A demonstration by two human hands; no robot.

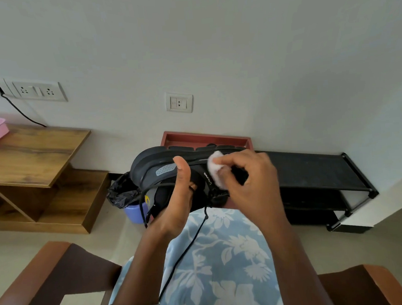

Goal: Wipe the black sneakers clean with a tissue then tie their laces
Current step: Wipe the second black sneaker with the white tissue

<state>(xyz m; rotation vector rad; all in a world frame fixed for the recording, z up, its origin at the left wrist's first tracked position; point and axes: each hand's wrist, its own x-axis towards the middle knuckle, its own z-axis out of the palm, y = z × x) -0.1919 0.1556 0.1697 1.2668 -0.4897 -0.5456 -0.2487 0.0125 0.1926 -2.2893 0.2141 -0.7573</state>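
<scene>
A black sneaker (153, 166) with a grey sole lies on its side above my lap, sole turned away from me. My left hand (177, 201) grips it from below, thumb up along its side. My right hand (252, 184) pinches a crumpled white tissue (217, 172) and presses it against the sneaker's side near the sole edge. A loose black lace (190, 246) hangs from the shoe across my blue floral clothing. Only this one sneaker is in view.
A black low shoe rack (315, 168) stands against the wall with a red tray (203, 138) on its left end. A blue bin with a black bag (124, 195) sits beside a wooden shelf unit (33, 149). Brown chair arms (49, 277) flank my lap.
</scene>
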